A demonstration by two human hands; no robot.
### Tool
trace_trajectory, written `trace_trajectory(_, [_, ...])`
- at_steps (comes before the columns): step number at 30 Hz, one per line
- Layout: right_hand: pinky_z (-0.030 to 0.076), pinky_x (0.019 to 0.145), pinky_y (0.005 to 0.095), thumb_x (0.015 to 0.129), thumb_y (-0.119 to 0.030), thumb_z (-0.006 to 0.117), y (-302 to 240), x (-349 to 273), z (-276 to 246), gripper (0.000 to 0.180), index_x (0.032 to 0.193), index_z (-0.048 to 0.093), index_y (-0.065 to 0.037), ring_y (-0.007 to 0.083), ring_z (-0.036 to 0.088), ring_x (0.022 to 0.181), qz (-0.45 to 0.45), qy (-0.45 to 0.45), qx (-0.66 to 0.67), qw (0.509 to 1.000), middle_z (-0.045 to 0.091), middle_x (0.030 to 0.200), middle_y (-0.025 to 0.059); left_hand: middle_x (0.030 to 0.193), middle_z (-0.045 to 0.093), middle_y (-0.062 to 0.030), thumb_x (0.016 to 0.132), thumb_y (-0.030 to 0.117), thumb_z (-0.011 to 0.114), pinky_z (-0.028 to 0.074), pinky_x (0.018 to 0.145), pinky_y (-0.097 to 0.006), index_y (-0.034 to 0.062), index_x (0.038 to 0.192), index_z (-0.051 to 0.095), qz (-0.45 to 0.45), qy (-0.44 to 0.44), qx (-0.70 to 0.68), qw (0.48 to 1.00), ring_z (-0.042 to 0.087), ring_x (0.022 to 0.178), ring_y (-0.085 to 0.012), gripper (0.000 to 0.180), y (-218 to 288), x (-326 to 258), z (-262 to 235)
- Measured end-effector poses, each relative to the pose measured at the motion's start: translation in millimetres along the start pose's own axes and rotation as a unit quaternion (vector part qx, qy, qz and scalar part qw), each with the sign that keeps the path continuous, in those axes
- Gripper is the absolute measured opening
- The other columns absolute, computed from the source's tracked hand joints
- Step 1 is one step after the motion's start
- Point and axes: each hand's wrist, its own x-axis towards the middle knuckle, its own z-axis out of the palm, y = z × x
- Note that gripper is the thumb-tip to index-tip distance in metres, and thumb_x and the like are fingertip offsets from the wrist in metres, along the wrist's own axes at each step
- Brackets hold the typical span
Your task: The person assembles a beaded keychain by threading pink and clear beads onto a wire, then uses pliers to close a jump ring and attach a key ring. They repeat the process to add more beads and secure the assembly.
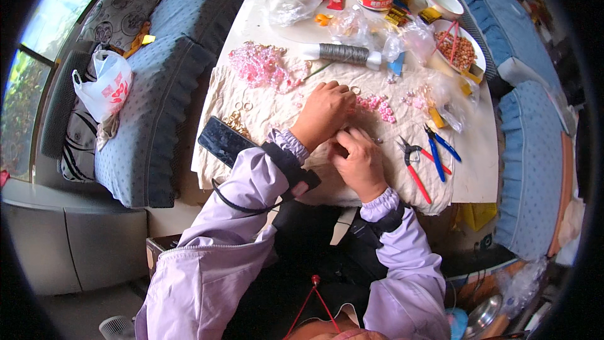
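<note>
Red cord with a red bead hangs nearest my camera, between two lilac sleeves. Further up my feed, both hands work over a cream cloth. I see the left hand curled with its knuckles up; I cannot tell whether its fingers hold anything. Just below it, the right hand makes a narrow curl, and its grip is hidden from me too. Pink flower-shaped beads lie on the cloth just right of the left hand. Near the left wrist I have a black smartphone; right of the hands, red-handled pliers and blue-handled pliers lie together. Beyond sits a grey cord spool.
</note>
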Motion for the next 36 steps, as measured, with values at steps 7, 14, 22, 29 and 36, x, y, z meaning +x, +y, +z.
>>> trace_trajectory(7, [0.052,0.072,0.046,0.087,-0.003,0.075,-8,5,-7,0.014,0.094,0.064,-0.007,0.0353,0.065,0.083,0.014,0.076,0.064,0.995,0.064,0.087,0.0098,0.087,0.069,-0.0015,0.094,0.004,0.081,0.049,0.071,-0.024,0.0048,0.095,0.065,-0.278,0.148,-0.481,0.818,0.065,0.079,-0.0091,0.015,13,-33,-26])
trace_trajectory(14, [0.054,0.077,0.0423,0.087,0.001,0.077,-13,4,-8,0.016,0.098,0.069,-0.008,0.03,0.065,0.084,-0.052,0.11,0.11,0.986,0.068,0.092,0.008,0.107,0.075,-0.0078,0.104,0.009,0.072,0.055,0.087,-0.027,0.0049,0.105,0.069,-0.343,0.146,-0.848,0.376,0.066,0.089,-0.0134,0.006,48,-116,-22])
trace_trajectory(22, [0.053,0.076,0.0407,0.083,0.007,0.076,-14,7,-3,0.018,0.094,0.069,-0.006,0.0293,0.064,0.083,-0.131,0.078,0.087,0.984,0.067,0.089,0.0094,0.111,0.072,-0.0083,0.105,0.012,0.071,0.053,0.088,-0.028,0.0036,0.108,0.069,-0.318,0.172,-0.865,0.347,0.062,0.092,-0.0148,0.009,54,-129,-7])
trace_trajectory(29, [0.053,0.075,0.0404,0.081,0.008,0.075,-13,7,-2,0.019,0.093,0.069,-0.005,0.0301,0.064,0.082,-0.126,0.06,0.094,0.986,0.066,0.088,0.0099,0.106,0.067,-0.0065,0.106,0.015,0.07,0.05,0.089,-0.028,0.0026,0.108,0.069,-0.316,0.169,-0.858,0.369,0.057,0.091,-0.0147,0.012,55,-128,-9])
trace_trajectory(36, [0.053,0.074,0.041,0.08,0.009,0.075,-14,8,-3,0.02,0.093,0.069,-0.005,0.0305,0.064,0.081,-0.135,0.065,0.092,0.984,0.065,0.087,0.0099,0.104,0.066,-0.0063,0.106,0.014,0.07,0.05,0.089,-0.028,0.0028,0.108,0.069,-0.325,0.17,-0.85,0.378,0.056,0.091,-0.0145,0.012,54,-128,-11])
